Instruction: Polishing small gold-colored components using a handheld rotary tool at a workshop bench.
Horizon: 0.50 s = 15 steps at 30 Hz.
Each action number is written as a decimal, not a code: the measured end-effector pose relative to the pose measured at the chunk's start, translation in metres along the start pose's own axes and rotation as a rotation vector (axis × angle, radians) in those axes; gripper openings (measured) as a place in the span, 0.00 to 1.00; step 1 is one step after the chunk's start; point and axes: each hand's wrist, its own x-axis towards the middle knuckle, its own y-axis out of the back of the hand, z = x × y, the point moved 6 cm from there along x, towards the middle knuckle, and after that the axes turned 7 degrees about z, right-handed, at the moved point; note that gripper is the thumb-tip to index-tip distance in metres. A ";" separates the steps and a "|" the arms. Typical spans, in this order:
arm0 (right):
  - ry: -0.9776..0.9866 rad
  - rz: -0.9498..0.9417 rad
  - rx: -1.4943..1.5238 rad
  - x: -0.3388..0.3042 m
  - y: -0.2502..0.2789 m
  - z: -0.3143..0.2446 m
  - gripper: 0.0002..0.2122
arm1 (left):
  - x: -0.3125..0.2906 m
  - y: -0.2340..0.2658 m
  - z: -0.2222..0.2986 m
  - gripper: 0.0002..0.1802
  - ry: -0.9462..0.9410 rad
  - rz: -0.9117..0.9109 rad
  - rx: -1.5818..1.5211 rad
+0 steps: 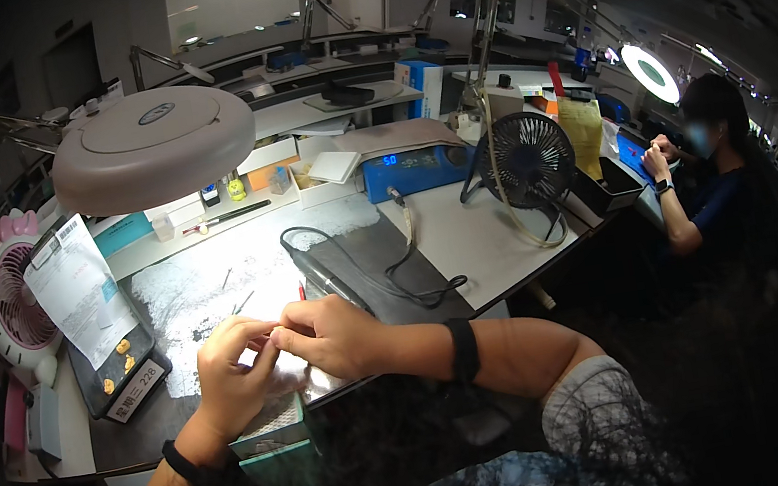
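My left hand (234,365) and my right hand (330,334) meet above the near edge of the bench, fingertips pinched together. Whatever lies between the fingers is too small or too hidden to make out. Just past my right hand, a pen-shaped handpiece (336,281) with a dark cord rests on the dark mat (406,286). A slim red tool (302,290) shows behind my knuckles. Thin metal bits (244,302) lie on the brightly lit part of the mat. Below my hands sits a green box with a mesh top (274,431).
A large round lamp (155,147) hangs over the left side. A black tray (118,384) holds a paper sheet (82,289) and several small yellowish pieces. A blue control box (414,172), a black fan (528,160) and a pink fan (14,294) stand around. A co-worker (714,164) sits at right.
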 end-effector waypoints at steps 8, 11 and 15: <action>-0.013 -0.023 0.055 0.000 -0.001 -0.006 0.11 | -0.001 0.007 0.009 0.15 -0.138 0.022 0.052; -0.018 -0.040 0.022 -0.001 0.001 -0.005 0.10 | 0.003 0.005 0.013 0.15 -0.193 0.023 0.040; -0.043 -0.062 0.102 0.002 -0.008 0.007 0.10 | -0.001 0.008 0.007 0.12 -0.148 0.033 0.008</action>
